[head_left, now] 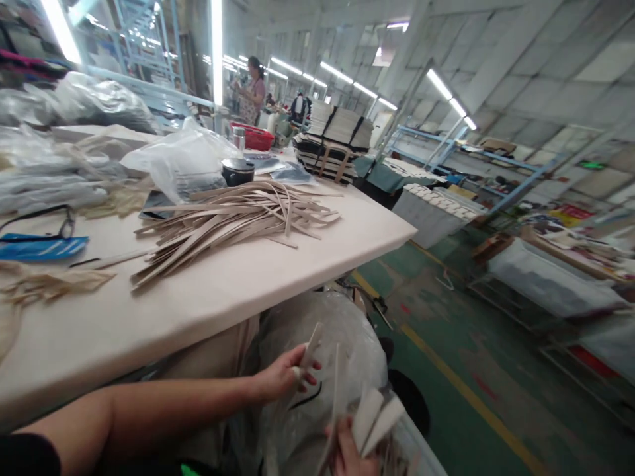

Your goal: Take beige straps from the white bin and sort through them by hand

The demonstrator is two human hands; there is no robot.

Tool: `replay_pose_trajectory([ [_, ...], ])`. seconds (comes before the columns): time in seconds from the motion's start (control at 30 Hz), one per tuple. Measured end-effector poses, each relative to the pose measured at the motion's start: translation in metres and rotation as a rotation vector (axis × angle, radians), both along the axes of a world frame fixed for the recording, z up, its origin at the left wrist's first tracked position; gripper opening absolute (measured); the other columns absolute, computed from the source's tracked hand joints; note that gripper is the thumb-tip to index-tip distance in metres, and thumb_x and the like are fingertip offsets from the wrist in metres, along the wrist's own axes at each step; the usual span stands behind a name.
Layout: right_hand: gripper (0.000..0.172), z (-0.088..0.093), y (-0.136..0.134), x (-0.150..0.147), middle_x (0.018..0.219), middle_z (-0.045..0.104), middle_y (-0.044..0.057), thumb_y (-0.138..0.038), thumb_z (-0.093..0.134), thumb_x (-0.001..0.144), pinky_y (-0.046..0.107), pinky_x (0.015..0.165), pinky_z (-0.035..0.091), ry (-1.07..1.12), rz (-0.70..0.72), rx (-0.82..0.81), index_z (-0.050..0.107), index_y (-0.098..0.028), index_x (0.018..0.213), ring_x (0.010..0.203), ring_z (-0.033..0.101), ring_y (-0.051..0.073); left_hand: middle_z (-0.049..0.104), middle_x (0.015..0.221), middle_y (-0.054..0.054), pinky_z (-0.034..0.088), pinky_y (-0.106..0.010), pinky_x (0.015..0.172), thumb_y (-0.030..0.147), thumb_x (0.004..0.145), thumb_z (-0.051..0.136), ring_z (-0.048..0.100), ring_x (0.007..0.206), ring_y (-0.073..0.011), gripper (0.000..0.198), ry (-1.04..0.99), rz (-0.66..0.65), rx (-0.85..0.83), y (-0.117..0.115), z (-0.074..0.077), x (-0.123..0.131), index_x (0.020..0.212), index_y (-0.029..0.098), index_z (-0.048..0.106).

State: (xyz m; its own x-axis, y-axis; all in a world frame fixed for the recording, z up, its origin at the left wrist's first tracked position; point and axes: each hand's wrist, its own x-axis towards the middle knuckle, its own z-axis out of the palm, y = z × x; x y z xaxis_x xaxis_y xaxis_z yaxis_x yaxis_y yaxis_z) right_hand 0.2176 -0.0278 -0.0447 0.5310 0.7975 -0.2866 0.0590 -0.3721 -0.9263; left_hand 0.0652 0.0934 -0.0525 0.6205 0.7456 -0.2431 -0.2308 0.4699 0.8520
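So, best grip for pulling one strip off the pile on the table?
Probably pinch a loose strip end at the near left of the pile, coming from the near edge of the table. The strips are long, narrow and flat, crossing one another mid-pile, while ends there fan out onto the tabletop.

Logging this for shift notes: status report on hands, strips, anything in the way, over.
Left hand holding a pale strip. Right hand gripping more strips. Strip heap on table. Clear plastic close by, nothing visibly blocking.
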Motion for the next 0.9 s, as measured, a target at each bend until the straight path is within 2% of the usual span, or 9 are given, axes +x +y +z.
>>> replay_pose_trajectory([
  [0.1,0.063,-0.020,0.019,-0.015,0.034,0.030,-0.008,-0.077,0.063,0.063,0.021,0.035,0.021,0.106,-0.067,0.008,0.062,-0.014,0.061,0.033,0.027,0.007,0.060,0.100,-0.006,0.045,-0.024,0.066,0.028,0.071,0.064,0.059,0.081,-0.0158,0.044,-0.070,-0.079,0.009,-0.012,-0.002,-0.001,0.113,0.019,0.057],
  [0.17,0.063,-0.030,0.029,-0.021,0.036,0.032,-0.007,-0.075,0.066,0.061,0.021,0.035,0.020,0.154,-0.103,0.019,0.063,-0.012,0.063,0.035,0.027,0.007,0.061,0.092,-0.005,0.045,-0.024,0.067,0.034,0.074,0.063,0.057,0.078,-0.0149,0.043,-0.102,-0.123,-0.001,-0.018,0.000,0.000,0.113,0.018,0.059],
  [0.27,0.062,-0.035,0.037,-0.027,0.039,0.041,-0.004,-0.072,0.069,0.060,0.023,0.034,0.025,0.141,-0.127,0.015,0.068,-0.010,0.068,0.036,0.036,0.011,0.063,0.087,-0.004,0.046,-0.026,0.072,0.047,0.079,0.060,0.057,0.075,-0.0151,0.046,-0.065,-0.137,-0.052,-0.022,0.007,0.001,0.115,0.018,0.059],
  [0.37,0.060,-0.034,0.036,-0.035,0.049,0.057,0.002,-0.068,0.069,0.064,0.025,0.039,0.037,0.111,-0.082,0.038,0.073,-0.010,0.078,0.046,0.053,0.018,0.064,0.086,-0.004,0.046,-0.029,0.082,0.058,0.079,0.059,0.059,0.080,-0.0170,0.051,-0.025,-0.102,-0.029,-0.022,0.008,0.004,0.110,0.017,0.062],
  [0.47,0.061,-0.033,0.033,-0.043,0.068,0.069,0.008,-0.067,0.067,0.067,0.028,0.054,0.049,0.094,-0.038,0.026,0.075,-0.010,0.087,0.068,0.066,0.027,0.065,0.084,-0.005,0.045,-0.029,0.084,0.062,0.077,0.060,0.059,0.082,-0.0182,0.053,-0.007,-0.076,0.041,-0.018,0.003,0.007,0.100,0.014,0.065],
  [0.57,0.060,-0.033,0.028,-0.039,0.092,0.072,0.012,-0.065,0.064,0.071,0.030,0.076,0.052,0.042,-0.045,0.046,0.074,-0.011,0.096,0.092,0.066,0.030,0.065,0.080,-0.005,0.045,-0.027,0.078,0.061,0.076,0.061,0.058,0.080,-0.0184,0.049,0.092,-0.057,0.095,-0.011,-0.002,0.007,0.087,0.013,0.065],
  [0.63,0.059,-0.030,0.026,-0.031,0.092,0.072,0.010,-0.062,0.065,0.072,0.029,0.079,0.051,-0.023,-0.081,0.090,0.072,-0.011,0.101,0.091,0.066,0.028,0.065,0.081,-0.005,0.045,-0.026,0.077,0.055,0.079,0.060,0.058,0.081,-0.0184,0.041,0.164,-0.056,0.208,-0.007,-0.005,0.006,0.083,0.014,0.064],
  [0.77,0.061,-0.014,0.021,-0.023,0.063,0.065,0.002,-0.057,0.069,0.072,0.027,0.061,0.049,-0.115,-0.072,0.130,0.066,-0.010,0.110,0.060,0.060,0.020,0.065,0.080,-0.003,0.042,-0.023,0.074,0.043,0.085,0.054,0.057,0.078,-0.0169,0.028,0.394,-0.210,0.591,-0.008,-0.011,0.002,0.081,0.017,0.066],
  [0.9,0.039,0.009,0.021,-0.034,0.067,0.065,0.003,-0.050,0.066,0.076,0.025,0.059,0.047,-0.091,-0.019,0.165,0.068,-0.013,0.089,0.060,0.058,0.017,0.066,0.079,-0.003,0.040,-0.022,0.074,0.035,0.089,0.050,0.059,0.076,-0.0164,0.023,0.518,-0.374,0.883,-0.016,-0.016,-0.004,0.078,0.020,0.065],
])
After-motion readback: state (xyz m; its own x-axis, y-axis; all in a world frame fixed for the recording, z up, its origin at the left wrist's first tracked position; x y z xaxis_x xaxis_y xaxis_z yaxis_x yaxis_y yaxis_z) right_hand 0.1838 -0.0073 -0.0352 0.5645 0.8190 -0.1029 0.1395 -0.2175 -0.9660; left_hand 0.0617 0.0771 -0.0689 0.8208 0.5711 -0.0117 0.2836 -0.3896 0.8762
